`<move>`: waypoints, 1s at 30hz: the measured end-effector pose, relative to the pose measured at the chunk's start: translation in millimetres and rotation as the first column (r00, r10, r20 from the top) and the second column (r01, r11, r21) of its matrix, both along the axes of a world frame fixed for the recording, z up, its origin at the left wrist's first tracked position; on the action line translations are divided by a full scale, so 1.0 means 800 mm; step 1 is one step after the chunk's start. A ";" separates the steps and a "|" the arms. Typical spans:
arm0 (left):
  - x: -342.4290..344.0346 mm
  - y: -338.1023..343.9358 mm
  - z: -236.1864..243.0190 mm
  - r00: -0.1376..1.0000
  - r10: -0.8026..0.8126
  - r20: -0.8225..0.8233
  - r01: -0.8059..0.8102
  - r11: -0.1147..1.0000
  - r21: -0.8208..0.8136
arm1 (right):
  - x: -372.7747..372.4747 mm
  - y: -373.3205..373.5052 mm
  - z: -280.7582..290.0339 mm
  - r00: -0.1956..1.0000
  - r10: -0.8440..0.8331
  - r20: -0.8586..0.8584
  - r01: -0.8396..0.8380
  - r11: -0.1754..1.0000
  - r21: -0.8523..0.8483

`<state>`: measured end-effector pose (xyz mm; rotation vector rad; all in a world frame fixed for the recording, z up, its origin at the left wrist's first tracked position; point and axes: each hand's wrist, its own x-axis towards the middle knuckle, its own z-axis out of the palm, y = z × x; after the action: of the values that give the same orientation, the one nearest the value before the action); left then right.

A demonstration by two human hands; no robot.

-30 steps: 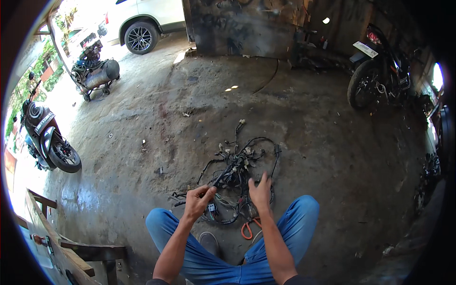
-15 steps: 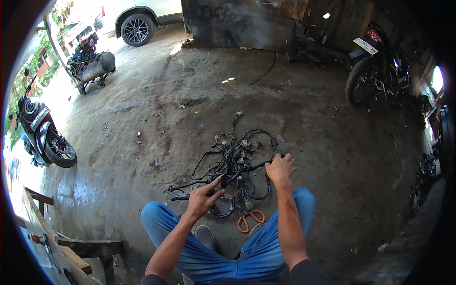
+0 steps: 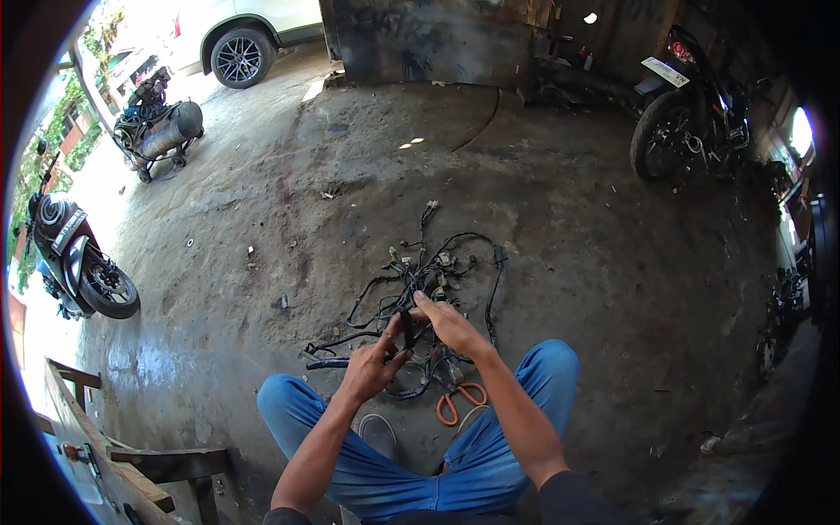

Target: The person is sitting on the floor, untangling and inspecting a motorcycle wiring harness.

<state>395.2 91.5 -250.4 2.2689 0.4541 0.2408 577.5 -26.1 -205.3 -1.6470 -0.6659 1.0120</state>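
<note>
From the head camera, the ground is a stained, dusty concrete floor (image 3: 560, 227), grey-brown, with dark oil patches, scattered scraps of litter and a bright spot of sun near its middle. The person sits low on it, knees in blue trousers (image 3: 490, 446) spread to either side, one grey shoe (image 3: 378, 435) showing between them.

Just ahead of the knees a tangled black wiring harness (image 3: 437, 280) lies on the floor, its branches and pale connectors sprawling outward, one strand trailing away toward the far wall. The left hand (image 3: 372, 367) has its grip pinched shut on a black lead of that harness, thumb and fingers closed round it. The right hand (image 3: 446, 322) meets it from the other side, fingers curled over the same bundle, grip closed on the wires; the two hands are touching or all but touching. An orange loop, seemingly scissor handles (image 3: 459, 402), lies on the floor just beside the right knee.

Farther out, a motorcycle (image 3: 691, 114) stands at the upper right against a dark, grimy wall (image 3: 429, 39). To the left the floor runs into bright daylight, where another motorcycle (image 3: 74, 262) is parked, an air compressor on wheels (image 3: 162, 131) stands beyond it, and a white car (image 3: 245, 35) shows at the top. A wooden bench (image 3: 149, 468) sits at the lower left edge.
</note>
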 end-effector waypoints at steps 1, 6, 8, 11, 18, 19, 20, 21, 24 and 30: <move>0.003 0.001 0.003 1.000 -0.003 0.002 0.003 1.000 -0.001 | 0.000 0.000 -0.001 1.000 -0.003 0.002 0.003 1.000 -0.001; 0.011 0.005 0.028 0.997 0.079 0.009 -0.079 0.997 -0.016 | 0.004 -0.008 -0.015 0.922 0.110 -0.372 0.043 0.925 0.379; 0.015 0.007 0.046 0.995 0.085 -0.053 -0.088 0.995 -0.054 | 0.010 -0.011 -0.028 0.821 0.023 -0.570 0.258 0.876 0.407; 0.017 0.011 0.057 0.984 0.176 0.002 -0.175 0.980 -0.098 | 0.024 -0.015 -0.011 0.564 -0.106 -0.819 0.547 0.791 0.275; 0.023 0.020 0.028 0.935 0.320 0.151 -0.329 0.943 0.041 | 0.052 -0.036 -0.013 0.433 -0.289 -0.854 0.840 0.473 0.265; 0.026 0.022 0.030 0.915 0.368 0.166 -0.375 0.927 0.012 | 0.054 -0.038 -0.020 0.432 -0.292 -0.853 0.841 0.473 0.264; 0.026 0.018 0.048 0.901 0.419 0.114 -0.400 0.903 -0.153 | 0.056 -0.041 -0.032 0.334 -0.359 -0.872 0.895 0.411 0.173; 0.026 0.021 0.039 0.902 0.417 0.114 -0.399 0.904 -0.155 | 0.060 -0.047 -0.041 0.229 -0.418 -0.879 0.937 0.340 0.082; 0.011 0.055 0.009 0.801 0.554 0.227 -0.528 0.832 -0.168 | 0.082 -0.070 -0.048 0.122 -0.448 -0.886 0.971 0.240 0.013; 0.008 0.059 0.025 0.799 0.538 0.267 -0.391 0.804 -0.449 | 0.092 -0.075 -0.140 0.210 -0.727 -0.653 0.714 0.570 -0.406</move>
<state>401.4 138.3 -230.7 1.6432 0.7841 0.7759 650.7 -86.2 -317.2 -1.0811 0.7248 0.8439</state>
